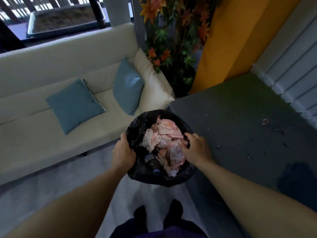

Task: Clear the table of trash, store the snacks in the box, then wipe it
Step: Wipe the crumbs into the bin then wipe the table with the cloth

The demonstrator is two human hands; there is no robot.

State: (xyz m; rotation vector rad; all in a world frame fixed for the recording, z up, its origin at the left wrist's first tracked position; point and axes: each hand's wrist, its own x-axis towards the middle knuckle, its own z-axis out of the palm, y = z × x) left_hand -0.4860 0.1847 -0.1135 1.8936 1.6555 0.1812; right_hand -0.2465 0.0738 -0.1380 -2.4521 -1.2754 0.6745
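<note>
Black-bagged bin [137,127] — one, left hand [122,152], right hand [196,149] gripping rim

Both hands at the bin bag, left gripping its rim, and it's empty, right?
Not empty: the head view shows the bag full of pinkish trash. The left hand grips its rim, and the right hand is at it too.

Bin [137,127], black liner, upright just beside the table's left edge. Nearly full: crumpled pink-white wrappers [164,134] heaped on top, clear plastic bag [176,153] at the near side, dark bits low on the left, too dim to ID. Grey table [240,103] on the right, w/ crumbs scattered and a pink scrap [265,121] far right.
</note>
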